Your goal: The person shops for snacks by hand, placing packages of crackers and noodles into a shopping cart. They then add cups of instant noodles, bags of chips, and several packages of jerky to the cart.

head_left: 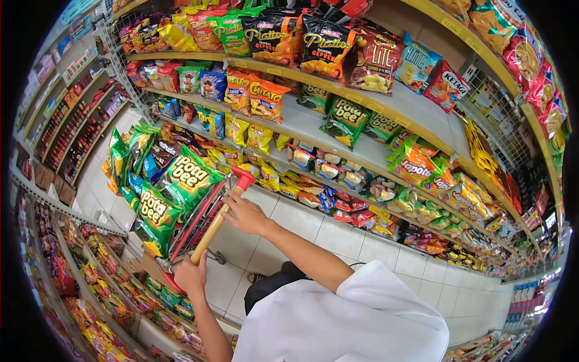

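Note:
Both my hands rest on the yellow handle bar (211, 232) of a shopping cart, which has red end pieces. My left hand (190, 274) is wrapped round its lower end. Toward the upper end, my right hand (244, 212) curls over the bar. The red cart frame (192, 224) shows just beyond the handle. Heaped in the cart are several snack bags, among them a green Potabee bag (188, 175) and a second Potabee bag (155, 211) below it. A dark-coloured bag (161, 155) lies behind them. The heap hides most of the basket.
A long snack shelf (289, 75) runs along the far side, with black Piattos bags (325, 47) and a green Potabee bag (347, 120) on it. Another snack rack (102, 283) stands close on the left. White floor tiles (295, 220) lie between the shelves.

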Motion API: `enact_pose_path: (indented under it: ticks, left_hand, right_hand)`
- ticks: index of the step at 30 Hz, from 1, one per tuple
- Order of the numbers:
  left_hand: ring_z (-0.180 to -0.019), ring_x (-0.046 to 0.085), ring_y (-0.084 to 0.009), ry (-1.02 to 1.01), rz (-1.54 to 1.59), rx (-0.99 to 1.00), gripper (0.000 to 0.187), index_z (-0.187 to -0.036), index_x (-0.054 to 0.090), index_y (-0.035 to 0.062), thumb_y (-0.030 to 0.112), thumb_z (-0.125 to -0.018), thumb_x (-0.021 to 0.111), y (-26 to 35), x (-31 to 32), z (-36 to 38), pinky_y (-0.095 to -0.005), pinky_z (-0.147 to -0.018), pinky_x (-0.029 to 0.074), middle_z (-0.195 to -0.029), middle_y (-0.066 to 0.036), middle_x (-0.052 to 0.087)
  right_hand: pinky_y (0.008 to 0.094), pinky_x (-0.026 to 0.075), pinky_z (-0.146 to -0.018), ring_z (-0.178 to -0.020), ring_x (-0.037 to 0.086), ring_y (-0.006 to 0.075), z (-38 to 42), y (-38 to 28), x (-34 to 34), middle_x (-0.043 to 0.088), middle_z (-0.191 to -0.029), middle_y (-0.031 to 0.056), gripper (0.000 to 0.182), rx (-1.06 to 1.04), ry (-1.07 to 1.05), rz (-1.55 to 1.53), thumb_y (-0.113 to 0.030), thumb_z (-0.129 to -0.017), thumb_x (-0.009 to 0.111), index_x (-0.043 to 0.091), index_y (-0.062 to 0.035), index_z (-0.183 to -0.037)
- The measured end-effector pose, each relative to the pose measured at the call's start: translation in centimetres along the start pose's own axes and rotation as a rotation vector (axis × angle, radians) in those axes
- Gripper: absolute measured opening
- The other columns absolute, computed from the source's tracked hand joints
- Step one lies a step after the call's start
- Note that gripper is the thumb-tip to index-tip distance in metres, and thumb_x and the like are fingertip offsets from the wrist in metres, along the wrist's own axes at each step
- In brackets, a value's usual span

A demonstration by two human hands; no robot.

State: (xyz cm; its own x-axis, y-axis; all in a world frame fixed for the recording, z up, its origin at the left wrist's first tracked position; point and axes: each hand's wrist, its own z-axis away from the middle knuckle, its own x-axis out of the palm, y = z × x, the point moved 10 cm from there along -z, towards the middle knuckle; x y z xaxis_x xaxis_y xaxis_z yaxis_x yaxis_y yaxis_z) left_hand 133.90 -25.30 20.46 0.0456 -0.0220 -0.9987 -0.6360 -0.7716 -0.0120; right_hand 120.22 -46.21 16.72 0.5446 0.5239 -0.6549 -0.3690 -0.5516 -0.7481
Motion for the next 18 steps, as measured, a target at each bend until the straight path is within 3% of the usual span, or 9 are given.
enact_pose_path:
  ticks: [6, 11, 18]
  left_hand:
    - [-0.067, 0.066, -0.0382, 0.063, -0.047, 0.032, 0.07, -0.089, 0.072, 0.0063, 0.073, -0.077, 0.056, 1.4, 0.0, 3.3, -0.0481, -0.059, 0.051, -0.068, -0.019, 0.066]
    - [-0.067, 0.065, -0.0393, 0.095, -0.081, 0.035, 0.065, -0.087, 0.07, 0.0047, 0.068, -0.077, 0.061, 1.9, 1.0, 5.7, -0.049, -0.059, 0.05, -0.067, -0.02, 0.065]
    - [-0.063, 0.064, -0.0389, 0.143, -0.067, 0.028, 0.054, -0.087, 0.07, 0.0072, 0.06, -0.079, 0.063, 3.7, -0.1, 10.3, -0.0486, -0.056, 0.048, -0.066, -0.018, 0.064]
  right_hand:
    - [0.0447, 0.048, -0.094, -0.107, 0.058, 0.0401, 2.1, 1.2, -1.5, 0.042, -0.139, 0.0193, 0.049, -0.13, 0.014, 0.006, -0.034, -0.092, 0.058, 0.05, -0.0031, -0.129]
    - [0.0456, 0.051, -0.089, -0.108, 0.057, 0.0384, 3.7, 1.4, -2.3, 0.046, -0.128, 0.0177, 0.048, -0.097, -0.155, -0.038, -0.029, -0.086, 0.063, 0.052, -0.0014, -0.123]
    - [0.045, 0.053, -0.085, -0.105, 0.058, 0.0368, 7.6, 2.1, -3.5, 0.045, -0.125, 0.0158, 0.043, -0.198, -0.105, -0.118, -0.022, -0.083, 0.064, 0.05, -0.0015, -0.118]
